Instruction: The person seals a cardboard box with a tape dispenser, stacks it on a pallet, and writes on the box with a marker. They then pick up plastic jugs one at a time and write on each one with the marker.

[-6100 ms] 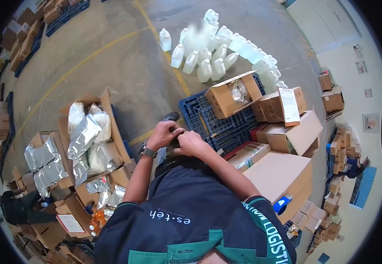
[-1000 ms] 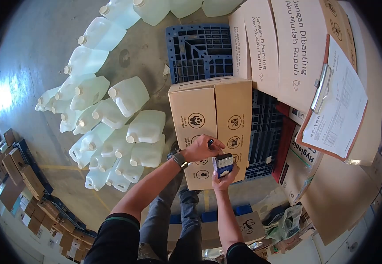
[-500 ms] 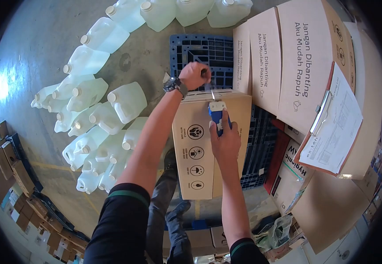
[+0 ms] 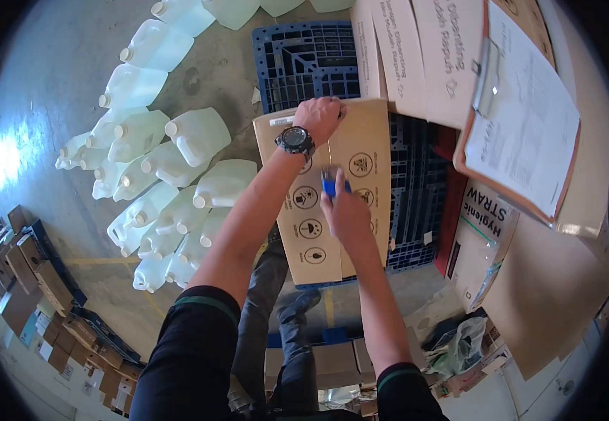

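Note:
A cardboard box (image 4: 269, 151) with printed handling symbols lies on a blue plastic pallet (image 4: 276, 70). My left hand (image 4: 318, 119), with a black watch on the wrist, rests at the box's far edge, its fingers curled; what they grip, if anything, is hidden. Over the middle of the box my right hand (image 4: 350, 214) is closed around a blue tool (image 4: 334, 184), which is smeared by motion. A thin light line runs along the box's surface between the two hands.
Several translucent jugs (image 4: 199, 137) stand on the floor at the left. Large cartons (image 4: 416, 67) are at the upper right, with a clipboard (image 4: 483, 84) holding papers on them. A "Hygienic Straw" box (image 4: 483, 224) and a plastic bag (image 4: 462, 344) are at the lower right.
My right hand has moved nearer to me with the blue tool. The box has tilted, so more of its symbol-printed top shows. My left hand now lies lower, against its far edge. The view has shifted.

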A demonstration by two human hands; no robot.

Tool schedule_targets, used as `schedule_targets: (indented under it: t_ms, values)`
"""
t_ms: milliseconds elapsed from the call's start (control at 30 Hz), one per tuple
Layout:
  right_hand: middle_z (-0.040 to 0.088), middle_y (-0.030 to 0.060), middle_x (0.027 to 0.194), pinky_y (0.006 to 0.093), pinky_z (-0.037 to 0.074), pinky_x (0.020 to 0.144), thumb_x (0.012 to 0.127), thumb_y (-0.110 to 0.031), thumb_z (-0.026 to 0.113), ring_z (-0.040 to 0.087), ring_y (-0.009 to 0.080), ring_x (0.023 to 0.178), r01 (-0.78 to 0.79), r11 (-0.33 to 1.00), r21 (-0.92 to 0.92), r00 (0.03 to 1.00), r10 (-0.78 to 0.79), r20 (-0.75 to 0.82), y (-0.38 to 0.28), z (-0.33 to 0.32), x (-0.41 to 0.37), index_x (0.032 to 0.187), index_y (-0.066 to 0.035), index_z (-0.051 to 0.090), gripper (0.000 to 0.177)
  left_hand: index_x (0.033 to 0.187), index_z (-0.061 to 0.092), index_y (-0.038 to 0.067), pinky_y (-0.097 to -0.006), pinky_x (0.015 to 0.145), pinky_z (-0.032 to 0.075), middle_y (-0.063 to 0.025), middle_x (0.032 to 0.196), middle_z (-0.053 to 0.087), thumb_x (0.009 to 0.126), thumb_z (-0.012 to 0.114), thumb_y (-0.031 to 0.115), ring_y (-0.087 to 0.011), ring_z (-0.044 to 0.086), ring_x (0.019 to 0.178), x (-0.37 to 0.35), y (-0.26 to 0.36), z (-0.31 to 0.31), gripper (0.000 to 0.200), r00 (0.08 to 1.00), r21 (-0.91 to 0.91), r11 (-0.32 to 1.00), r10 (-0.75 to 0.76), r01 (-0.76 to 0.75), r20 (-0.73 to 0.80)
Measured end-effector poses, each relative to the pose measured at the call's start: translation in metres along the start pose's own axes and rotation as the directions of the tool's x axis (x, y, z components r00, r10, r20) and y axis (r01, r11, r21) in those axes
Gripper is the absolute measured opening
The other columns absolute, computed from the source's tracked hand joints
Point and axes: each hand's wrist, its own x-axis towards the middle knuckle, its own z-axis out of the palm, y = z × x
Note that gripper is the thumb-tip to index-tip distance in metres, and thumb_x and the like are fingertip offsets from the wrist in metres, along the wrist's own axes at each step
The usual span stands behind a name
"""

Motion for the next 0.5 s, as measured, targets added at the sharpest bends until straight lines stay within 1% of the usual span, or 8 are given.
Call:
schedule_targets:
  t_ms: [67, 100, 133, 233, 300, 367, 433, 500]
  values:
    - [0.064, 0.0278, 0.081, 0.0502, 0.054, 0.062, 0.093, -0.041, 0.054, 0.067, 0.0424, 0.073, -0.067, 0.996, -0.057, 0.995, 0.07, 0.064, 0.026, 0.032, -0.056, 0.15, -0.011, 0.029, 0.07, 0.116, 0.06, 0.001, -0.0461, 0.077, 0.053, -0.0208, 0.1, 0.067, 0.097, 0.051, 0.037, -0.0356, 0.066, 0.095, -0.006, -0.001, 0.024, 0.042, 0.983, 0.062, 0.997, 0.049, -0.039, -0.175]
    - [0.063, 0.0285, 0.083, 0.0499, 0.054, 0.062, 0.093, -0.042, 0.055, 0.067, 0.0423, 0.073, -0.099, 0.993, -0.065, 0.989, 0.105, 0.101, 0.04, 0.049, -0.083, 0.151, -0.013, 0.029, 0.07, 0.129, 0.049, -0.004, -0.0449, 0.083, 0.052, -0.0232, 0.126, 0.057, 0.096, 0.052, 0.035, -0.0361, 0.056, 0.118, -0.011, -0.013, 0.05, 0.051, 0.939, 0.247, 0.965, 0.166, -0.091, -0.302]
    - [0.062, 0.0268, 0.084, 0.0473, 0.055, 0.06, 0.092, -0.042, 0.056, 0.067, 0.0397, 0.071, -0.09, 0.993, -0.079, 0.991, 0.097, 0.087, 0.057, 0.074, -0.113, 0.151, -0.011, 0.028, 0.072, 0.129, 0.049, -0.004, -0.0449, 0.083, 0.052, -0.0232, 0.126, 0.057, 0.096, 0.052, 0.035, -0.0361, 0.056, 0.118, -0.023, -0.006, 0.047, 0.051, 0.937, 0.252, 0.962, 0.179, -0.104, -0.299]
    - [0.061, 0.0257, 0.09, 0.0443, 0.057, 0.059, 0.091, -0.042, 0.058, 0.067, 0.0365, 0.069, -0.113, 0.989, -0.098, 0.986, 0.124, 0.111, 0.096, 0.123, -0.191, 0.151, -0.01, 0.027, 0.075, 0.133, 0.048, -0.003, -0.0543, 0.104, 0.039, -0.0238, 0.142, 0.043, 0.089, 0.059, 0.026, -0.0392, 0.038, 0.135, -0.088, 0.036, 0.028, 0.054, 0.967, 0.38, 0.908, 0.234, -0.18, -0.102]
    - [0.06, 0.0264, 0.094, 0.044, 0.057, 0.06, 0.091, -0.041, 0.059, 0.068, 0.0359, 0.069, -0.155, 0.983, -0.099, 0.974, 0.169, 0.153, 0.117, 0.147, -0.23, 0.151, -0.01, 0.026, 0.075, 0.135, 0.047, -0.003, -0.056, 0.112, 0.029, -0.02, 0.144, 0.044, 0.086, 0.059, 0.019, -0.0364, 0.038, 0.137, -0.157, 0.055, 0.05, 0.055, 0.863, 0.386, 0.777, 0.486, -0.498, 0.135]
    - [0.059, 0.0279, 0.099, 0.0463, 0.058, 0.066, 0.094, -0.043, 0.053, 0.067, 0.04, 0.075, -0.208, 0.978, -0.024, 0.957, 0.209, 0.201, 0.139, 0.17, -0.256, 0.153, -0.012, 0.022, 0.073, 0.136, 0.047, -0.003, -0.0556, 0.116, 0.025, -0.0151, 0.144, 0.046, 0.083, 0.058, 0.016, -0.0335, 0.037, 0.139, -0.234, 0.069, 0.102, 0.057, 0.701, 0.172, 0.693, 0.621, -0.7, 0.351]
    - [0.059, 0.0267, 0.097, 0.0432, 0.058, 0.062, 0.092, -0.041, 0.057, 0.067, 0.0371, 0.072, -0.168, 0.985, -0.032, 0.977, 0.171, 0.124, 0.152, 0.19, -0.272, 0.152, -0.011, 0.025, 0.074, 0.137, 0.048, -0.002, -0.0553, 0.119, 0.02, -0.0102, 0.145, 0.047, 0.083, 0.056, 0.015, -0.0314, 0.035, 0.141, -0.312, 0.065, 0.166, 0.058, 0.538, -0.176, 0.604, 0.783, -0.777, 0.312]
    - [0.059, 0.0246, 0.092, 0.0388, 0.058, 0.055, 0.089, -0.041, 0.062, 0.067, 0.0335, 0.066, -0.122, 0.992, -0.036, 0.992, 0.123, 0.036, 0.163, 0.207, -0.285, 0.151, -0.01, 0.028, 0.077, 0.138, 0.048, -0.002, -0.0549, 0.12, 0.017, -0.0096, 0.146, 0.046, 0.082, 0.056, 0.016, -0.0309, 0.033, 0.142, -0.337, 0.079, 0.175, 0.059, 0.512, -0.101, 0.574, 0.785, -0.812, 0.349]
